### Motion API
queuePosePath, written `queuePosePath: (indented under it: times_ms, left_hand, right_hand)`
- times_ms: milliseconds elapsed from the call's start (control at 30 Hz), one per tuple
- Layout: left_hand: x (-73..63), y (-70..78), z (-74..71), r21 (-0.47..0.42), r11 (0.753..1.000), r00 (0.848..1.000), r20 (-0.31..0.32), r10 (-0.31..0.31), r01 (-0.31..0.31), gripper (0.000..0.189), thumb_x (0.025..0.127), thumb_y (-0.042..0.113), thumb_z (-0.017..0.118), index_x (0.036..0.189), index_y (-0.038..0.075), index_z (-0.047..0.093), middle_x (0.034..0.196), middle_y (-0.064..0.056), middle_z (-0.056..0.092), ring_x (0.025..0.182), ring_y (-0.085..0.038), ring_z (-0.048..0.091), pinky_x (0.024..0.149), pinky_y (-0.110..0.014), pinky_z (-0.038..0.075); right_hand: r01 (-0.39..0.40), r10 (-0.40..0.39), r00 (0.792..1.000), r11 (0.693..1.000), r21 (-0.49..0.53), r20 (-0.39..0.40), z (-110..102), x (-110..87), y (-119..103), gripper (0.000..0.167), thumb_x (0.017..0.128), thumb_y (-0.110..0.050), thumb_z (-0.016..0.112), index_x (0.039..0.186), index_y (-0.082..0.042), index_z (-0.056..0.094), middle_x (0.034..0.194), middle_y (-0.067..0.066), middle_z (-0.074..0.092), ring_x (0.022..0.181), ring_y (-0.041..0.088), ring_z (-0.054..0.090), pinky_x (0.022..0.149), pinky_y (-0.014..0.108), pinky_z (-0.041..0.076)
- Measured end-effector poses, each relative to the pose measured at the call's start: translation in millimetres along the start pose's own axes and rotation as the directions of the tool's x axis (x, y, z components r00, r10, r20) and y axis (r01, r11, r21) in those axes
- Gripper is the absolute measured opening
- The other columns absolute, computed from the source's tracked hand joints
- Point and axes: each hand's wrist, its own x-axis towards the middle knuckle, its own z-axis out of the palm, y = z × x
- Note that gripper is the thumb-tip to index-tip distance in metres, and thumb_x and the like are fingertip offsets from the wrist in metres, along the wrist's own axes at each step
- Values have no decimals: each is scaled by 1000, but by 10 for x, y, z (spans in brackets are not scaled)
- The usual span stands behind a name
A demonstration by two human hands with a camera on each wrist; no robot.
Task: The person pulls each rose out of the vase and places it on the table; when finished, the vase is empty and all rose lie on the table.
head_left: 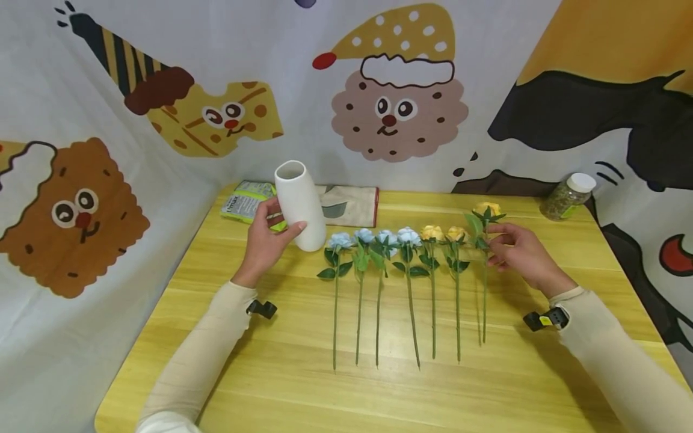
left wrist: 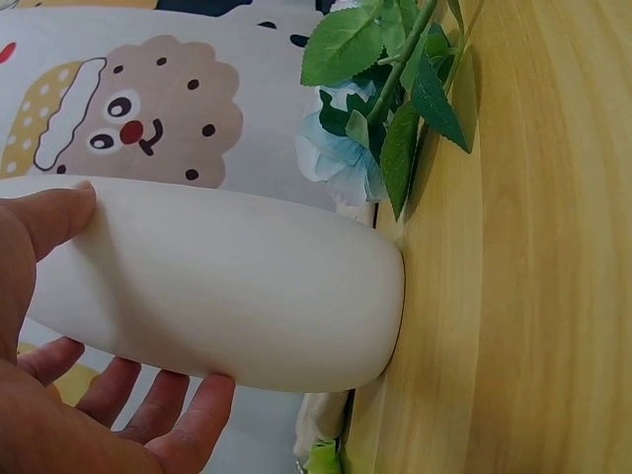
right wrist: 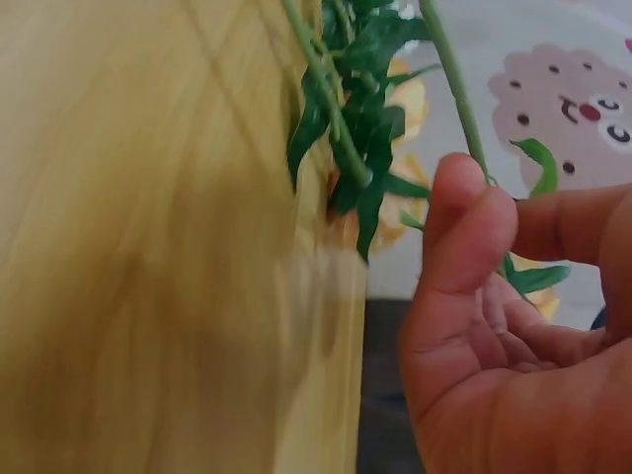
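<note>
My left hand [head_left: 266, 240] grips a white vase [head_left: 301, 207] round its side, thumb in front and fingers behind. The vase's base meets the table in the left wrist view. At the right, my right hand [head_left: 517, 249] pinches the green stem [right wrist: 456, 94] of a yellow rose [head_left: 487, 210] between thumb and finger. Its stem end hangs over the table, with a shadow beside it. Between the hands lie several blue roses [head_left: 340, 241] and two yellow roses [head_left: 432, 233] in a row, blooms toward the back and stems toward me.
Behind the vase lie a green and grey packet [head_left: 246, 201] and a folded cloth [head_left: 349, 204] with a leaf print. A white-lidded jar [head_left: 568, 197] stands at the back right corner of the wooden table [head_left: 281, 379]. A cartoon-printed curtain [head_left: 303, 120] hangs behind.
</note>
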Motion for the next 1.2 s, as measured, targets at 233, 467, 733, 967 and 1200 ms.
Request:
queuePosePath:
  times_ms: [233, 467, 733, 967, 1200]
  left_hand:
    - [-8, -1, -2, -1, 1000, 1000, -4, 4, -4, 81, 92, 36, 85, 157, 16, 40, 148, -14, 52, 133, -33, 57, 107, -53, 55]
    - [-10, -21, -17, 0, 1000, 1000, -7, 14, -14, 81, 91, 38, 86, 156, 17, 41, 146, -13, 52, 132, -33, 57, 106, -53, 56]
    - [-14, -26, -19, -2, 1000, 1000, -11, 10, -10, 80, 91, 36, 86, 156, 17, 42, 146, -14, 53, 131, -33, 57, 106, -53, 56]
    - [-21, -5, -24, -3, 1000, 1000, -2, 11, -11, 80, 92, 34, 85, 156, 16, 41, 147, -14, 52, 132, -33, 56, 107, -54, 56]
    - [-31, -9, -30, 10, 1000, 1000, -12, 3, -3, 79, 92, 35, 85, 155, 15, 42, 149, -13, 52, 133, -32, 55, 106, -54, 56]
  right_hand:
    - [-103, 103, 991, 995, -3, 89, -35, -19, 191, 57, 108, -14, 54, 157, 6, 32, 108, 16, 69, 84, 18, 74, 69, 37, 63]
    - [-123, 120, 983, 992, 12, 142, 6, -12, 314, 58, 108, -14, 54, 156, 9, 32, 106, 14, 72, 85, 17, 74, 71, 36, 64]
    - [-124, 124, 978, 992, -10, 166, 19, -3, 369, 57, 109, -15, 55, 155, 10, 33, 116, 19, 69, 87, 19, 75, 73, 37, 65]
    - [-101, 106, 982, 994, -41, 155, 11, -32, 355, 55, 109, -13, 56, 154, 11, 35, 125, 28, 66, 91, 19, 75, 75, 37, 65]
    - [-6, 21, 997, 977, -212, 72, -9, -136, 235, 52, 112, -24, 54, 151, 10, 47, 116, 27, 72, 86, 20, 75, 70, 36, 64]
